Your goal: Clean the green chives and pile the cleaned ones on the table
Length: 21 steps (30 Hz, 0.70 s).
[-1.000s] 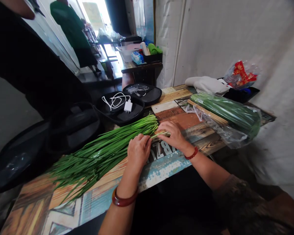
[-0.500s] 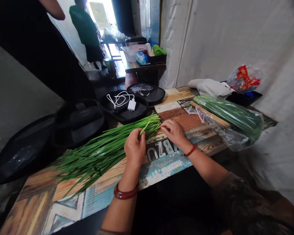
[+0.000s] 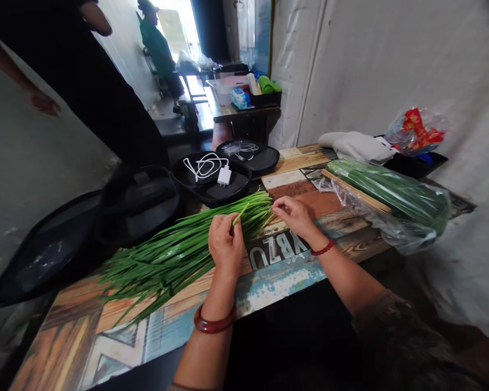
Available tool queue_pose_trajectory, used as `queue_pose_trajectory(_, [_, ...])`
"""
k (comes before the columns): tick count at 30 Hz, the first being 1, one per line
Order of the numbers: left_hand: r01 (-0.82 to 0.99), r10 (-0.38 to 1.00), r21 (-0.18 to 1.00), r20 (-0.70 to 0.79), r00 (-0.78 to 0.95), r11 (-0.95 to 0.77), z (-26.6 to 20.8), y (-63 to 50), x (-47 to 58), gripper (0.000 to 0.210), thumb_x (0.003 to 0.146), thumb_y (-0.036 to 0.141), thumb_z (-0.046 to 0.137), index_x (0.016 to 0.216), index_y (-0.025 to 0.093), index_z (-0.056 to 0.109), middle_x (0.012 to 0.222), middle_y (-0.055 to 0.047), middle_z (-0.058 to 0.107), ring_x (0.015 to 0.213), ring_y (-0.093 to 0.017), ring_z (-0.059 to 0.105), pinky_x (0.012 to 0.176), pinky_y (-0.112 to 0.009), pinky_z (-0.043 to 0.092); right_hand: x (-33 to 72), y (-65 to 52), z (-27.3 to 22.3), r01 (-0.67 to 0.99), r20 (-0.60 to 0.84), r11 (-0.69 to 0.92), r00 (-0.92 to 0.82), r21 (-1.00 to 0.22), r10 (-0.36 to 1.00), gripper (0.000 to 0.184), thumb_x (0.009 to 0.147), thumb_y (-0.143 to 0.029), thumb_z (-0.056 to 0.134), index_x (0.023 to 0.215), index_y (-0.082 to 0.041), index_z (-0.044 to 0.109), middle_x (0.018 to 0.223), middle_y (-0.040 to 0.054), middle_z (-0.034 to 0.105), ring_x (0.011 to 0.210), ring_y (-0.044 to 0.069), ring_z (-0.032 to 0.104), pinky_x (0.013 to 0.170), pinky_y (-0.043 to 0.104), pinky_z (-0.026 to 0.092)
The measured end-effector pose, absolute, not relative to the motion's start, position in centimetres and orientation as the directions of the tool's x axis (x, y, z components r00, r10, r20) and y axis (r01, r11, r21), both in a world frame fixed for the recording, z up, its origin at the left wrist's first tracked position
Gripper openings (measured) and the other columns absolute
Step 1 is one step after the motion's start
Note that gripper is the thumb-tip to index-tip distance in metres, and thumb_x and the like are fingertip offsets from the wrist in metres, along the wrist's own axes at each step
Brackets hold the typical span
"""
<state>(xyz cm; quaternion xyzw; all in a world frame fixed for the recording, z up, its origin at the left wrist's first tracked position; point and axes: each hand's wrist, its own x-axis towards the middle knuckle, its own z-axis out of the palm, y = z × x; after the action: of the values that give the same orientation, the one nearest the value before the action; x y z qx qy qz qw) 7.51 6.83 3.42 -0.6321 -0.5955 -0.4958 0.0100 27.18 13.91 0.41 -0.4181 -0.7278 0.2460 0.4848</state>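
Note:
A loose pile of long green garlic chives (image 3: 167, 252) lies across the patterned tabletop (image 3: 277, 274), its pale stem ends pointing right. My left hand (image 3: 225, 241) is closed over the near side of the pile, with a light green chive stem (image 3: 240, 214) sticking up between thumb and forefinger. At the pale ends, my right hand (image 3: 296, 216) is pinched, thumb against forefinger. Whatever sits between those fingertips is too small to tell. To the right lies a clear plastic bag (image 3: 411, 236) with more chives (image 3: 391, 187) and a bundle of thin wooden sticks (image 3: 356, 191).
Behind the pile are black trays, one with a white charger and cable (image 3: 224, 175). Black chair seats (image 3: 138, 203) stand at the left. A white cloth (image 3: 356, 145) and a red-printed bag (image 3: 418, 133) lie at the back right. Two people stand beyond.
The view has shifted slightly, moving everything a little rightward. Both hands keep nearly the same pose. The far person in green has turned sideways, and the near person's lowered hand now shows at left.

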Motion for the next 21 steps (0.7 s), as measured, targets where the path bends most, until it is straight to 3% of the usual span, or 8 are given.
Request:
queue_pose_trajectory(5, [0.768, 0.733, 0.537, 0.667, -0.132, -0.349, 3.2, 6.9, 7.5, 0.019, 0.089, 0.025, 0.052, 0.098, 0.020, 0.068, 0.091, -0.004, 0.060, 0.086, -0.016, 0.055, 0.079, -0.030, 0.044, 27.0, 13.2, 1.6, 0.228, 0.413, 0.457, -0.217, -0.860, 0.885, 0.012, 0.084, -0.029, 0.058, 0.084, -0.018, 0.063, 0.078, 0.0009, 0.065, 0.073, 0.014, 0.059, 0.066, 0.025, 0.044])
queue_pose_trajectory(13, [0.839, 0.788, 0.435, 0.615, -0.013, -0.326, 3.7, 6.7, 7.9, 0.024, 0.089, 0.027, 0.054, 0.108, 0.025, 0.068, 0.110, -0.005, 0.066, 0.103, -0.022, 0.055, 0.090, -0.037, 0.038, 27.3, 12.7, 2.5, 0.084, 0.360, 0.405, -0.319, -0.910, 0.877, 0.011, 0.083, -0.028, 0.060, 0.082, -0.018, 0.063, 0.078, 0.0005, 0.064, 0.073, 0.013, 0.058, 0.068, 0.025, 0.044])
queue_pose_trajectory(17, [0.838, 0.845, 0.424, 0.530, 0.077, -0.343, 3.6, 6.7, 8.2, 0.020, 0.090, 0.031, 0.054, 0.100, 0.024, 0.070, 0.088, -0.003, 0.068, 0.090, -0.020, 0.056, 0.081, -0.034, 0.037, 27.4, 12.8, 2.7, 0.008, 0.356, 0.382, -0.344, -0.924, 0.869, 0.008, 0.082, -0.026, 0.061, 0.082, -0.018, 0.062, 0.078, 0.0003, 0.063, 0.073, 0.012, 0.057, 0.068, 0.024, 0.045])
queue_pose_trajectory(21, [0.744, 0.890, 0.563, 0.445, 0.096, -0.361, 3.3, 7.0, 8.5, 0.022, 0.090, 0.032, 0.051, 0.081, 0.019, 0.066, 0.072, -0.001, 0.059, 0.072, -0.015, 0.054, 0.069, -0.027, 0.039, 27.3, 12.9, 2.6, -0.081, 0.326, 0.317, -0.322, -0.945, 0.889, 0.011, 0.080, -0.025, 0.062, 0.089, -0.019, 0.060, 0.081, -0.0003, 0.061, 0.073, 0.011, 0.057, 0.069, 0.024, 0.047])
